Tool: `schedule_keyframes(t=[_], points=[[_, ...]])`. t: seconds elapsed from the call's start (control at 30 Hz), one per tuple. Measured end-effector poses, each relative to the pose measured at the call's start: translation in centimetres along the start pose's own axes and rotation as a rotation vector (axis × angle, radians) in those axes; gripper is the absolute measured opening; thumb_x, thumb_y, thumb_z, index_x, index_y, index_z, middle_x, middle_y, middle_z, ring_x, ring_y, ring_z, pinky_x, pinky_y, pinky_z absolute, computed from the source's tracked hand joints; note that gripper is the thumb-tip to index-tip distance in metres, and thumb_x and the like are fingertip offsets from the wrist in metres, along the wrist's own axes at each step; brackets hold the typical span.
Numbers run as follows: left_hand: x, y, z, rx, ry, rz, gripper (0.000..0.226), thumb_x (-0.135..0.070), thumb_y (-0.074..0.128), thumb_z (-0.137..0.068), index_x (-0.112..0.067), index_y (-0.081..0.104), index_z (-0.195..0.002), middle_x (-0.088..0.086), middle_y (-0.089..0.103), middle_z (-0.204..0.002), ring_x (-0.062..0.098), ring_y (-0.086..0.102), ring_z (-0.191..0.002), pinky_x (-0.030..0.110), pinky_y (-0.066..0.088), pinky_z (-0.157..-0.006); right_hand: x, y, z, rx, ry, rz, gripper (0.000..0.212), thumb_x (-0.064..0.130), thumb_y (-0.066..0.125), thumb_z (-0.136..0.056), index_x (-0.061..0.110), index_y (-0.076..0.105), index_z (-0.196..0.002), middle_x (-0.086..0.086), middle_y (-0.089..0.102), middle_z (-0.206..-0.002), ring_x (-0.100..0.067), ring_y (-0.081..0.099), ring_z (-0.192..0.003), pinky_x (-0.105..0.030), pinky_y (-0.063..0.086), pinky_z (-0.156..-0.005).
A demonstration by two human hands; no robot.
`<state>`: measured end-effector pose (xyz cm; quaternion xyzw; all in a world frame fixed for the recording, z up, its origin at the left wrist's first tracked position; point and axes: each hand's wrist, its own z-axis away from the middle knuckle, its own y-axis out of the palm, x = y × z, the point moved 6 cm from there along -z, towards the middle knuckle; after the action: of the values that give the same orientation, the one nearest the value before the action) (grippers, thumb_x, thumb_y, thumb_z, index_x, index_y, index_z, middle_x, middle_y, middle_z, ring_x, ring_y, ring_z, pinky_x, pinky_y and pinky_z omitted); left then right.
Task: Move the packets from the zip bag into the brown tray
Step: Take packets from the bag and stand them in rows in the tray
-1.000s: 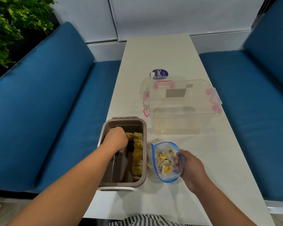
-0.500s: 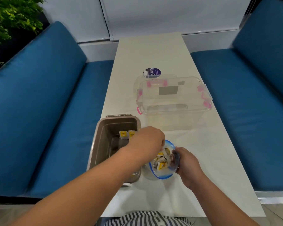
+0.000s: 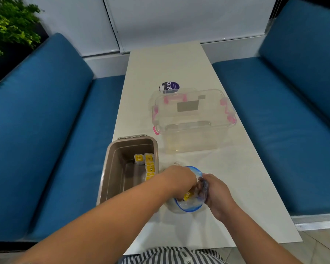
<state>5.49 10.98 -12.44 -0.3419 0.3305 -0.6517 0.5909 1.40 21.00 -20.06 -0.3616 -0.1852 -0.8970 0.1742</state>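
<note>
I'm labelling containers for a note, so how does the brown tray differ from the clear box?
The brown tray is opaque and open-topped; the clear box is see-through, with a lid on and pink latches. The tray holds yellow packets along its right wall; no packets show in the box. Both are rectangular and stand on the white table.

A booth-style seating nook, of the kind found in a café, a lounge or a home dining corner; which of these cannot be told. Two blue padded benches, the left bench [image 3: 46, 130] and the right bench [image 3: 284, 130], face each other across a long, narrow white worktop [image 3: 170, 63]. Its far end meets a plain white panelled wall [image 3: 160, 20]. A leafy green plant [image 3: 10, 29] stands behind the left bench, and pale floor tiles [image 3: 322, 244] show beside the right one.
</note>
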Motion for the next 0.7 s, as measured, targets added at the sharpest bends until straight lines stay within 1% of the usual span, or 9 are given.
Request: schedule_keyframes(t=[0.17, 0.27, 0.33, 0.43, 0.5, 0.57, 0.63, 0.7], points=[[-0.1, 0.0, -0.2, -0.013, -0.030, 0.037, 0.012, -0.023, 0.063, -0.089, -0.017, 0.073, -0.094, 0.000, 0.064, -0.081, 0.021, 0.058, -0.072, 0.032, 0.043, -0.062, 0.0, -0.3, 0.3, -0.004, -0.012, 0.008, 0.018, 0.017, 0.051, -0.098, 0.010, 0.066, -0.092, -0.009, 0.067, -0.083, -0.026, 0.063, -0.085, -0.043, 0.049, -0.081], [0.1, -0.2, -0.3, -0.046, -0.031, 0.083, 0.014, -0.025, 0.061, -0.089, -0.019, 0.073, -0.093, 0.002, 0.066, -0.084, 0.022, 0.058, -0.073, 0.030, 0.040, -0.059, -0.1, -0.4, 0.3, -0.001, -0.019, 0.010, 0.018, 0.018, 0.051, -0.098, 0.009, 0.067, -0.093, -0.010, 0.069, -0.084, -0.027, 0.064, -0.086, -0.043, 0.050, -0.081], [0.5, -0.6, -0.3, -0.065, -0.042, 0.166, 0.014, -0.026, 0.058, -0.090, -0.020, 0.071, -0.092, 0.001, 0.065, -0.083, 0.021, 0.059, -0.075, 0.031, 0.041, -0.060, -0.1, -0.6, 0.3, -0.003, -0.017, 0.005, 0.018, 0.018, 0.051, -0.098, 0.010, 0.066, -0.090, -0.008, 0.068, -0.081, -0.026, 0.064, -0.083, -0.042, 0.049, -0.080], [1.5, -1.5, 0.0, -0.141, -0.088, 0.395, 0.016, -0.026, 0.055, -0.090, -0.015, 0.066, -0.086, 0.000, 0.065, -0.082, 0.019, 0.060, -0.077, 0.033, 0.047, -0.065, -0.3, -0.6, 0.2, -0.005, -0.010, -0.007, 0.018, 0.018, 0.051, -0.099, 0.012, 0.063, -0.086, -0.004, 0.066, -0.074, -0.024, 0.062, -0.078, -0.040, 0.047, -0.078], [2.3, -2.1, 0.3, -0.230, -0.112, 0.516, 0.013, -0.025, 0.058, -0.087, -0.017, 0.068, -0.088, -0.003, 0.065, -0.081, 0.017, 0.060, -0.078, 0.032, 0.051, -0.068, -0.4, -0.6, 0.1, -0.013, -0.005, -0.006, 0.020, 0.017, 0.050, -0.099, 0.012, 0.061, -0.083, -0.004, 0.064, -0.071, -0.023, 0.059, -0.074, -0.039, 0.046, -0.074], [2.8, -2.4, 0.7, -0.261, -0.120, 0.575, 0.015, -0.021, 0.058, -0.086, -0.021, 0.067, -0.098, -0.008, 0.060, -0.080, 0.014, 0.057, -0.078, 0.028, 0.048, -0.068, -0.3, -0.6, -0.1, -0.033, 0.000, 0.011, 0.020, 0.017, 0.050, -0.097, 0.012, 0.058, -0.080, -0.007, 0.058, -0.070, -0.023, 0.055, -0.070, -0.037, 0.044, -0.069], [2.7, -2.4, 0.9, -0.210, -0.105, 0.593, 0.024, -0.018, 0.054, -0.088, -0.026, 0.065, -0.108, -0.007, 0.058, -0.082, 0.016, 0.055, -0.079, 0.030, 0.045, -0.069, -0.2, -0.7, -0.3, -0.063, -0.017, 0.049, 0.018, 0.017, 0.049, -0.096, 0.011, 0.057, -0.081, -0.012, 0.055, -0.075, -0.024, 0.052, -0.073, -0.037, 0.042, -0.069], [2.6, -2.3, 1.1, -0.152, -0.096, 0.583, 0.028, -0.017, 0.048, -0.092, -0.027, 0.068, -0.108, -0.005, 0.064, -0.094, 0.016, 0.058, -0.088, 0.031, 0.047, -0.075, 0.2, -0.6, -0.3, -0.070, -0.045, 0.075, 0.018, 0.018, 0.050, -0.096, 0.012, 0.058, -0.081, -0.013, 0.054, -0.079, -0.026, 0.050, -0.075, -0.036, 0.041, -0.066]])
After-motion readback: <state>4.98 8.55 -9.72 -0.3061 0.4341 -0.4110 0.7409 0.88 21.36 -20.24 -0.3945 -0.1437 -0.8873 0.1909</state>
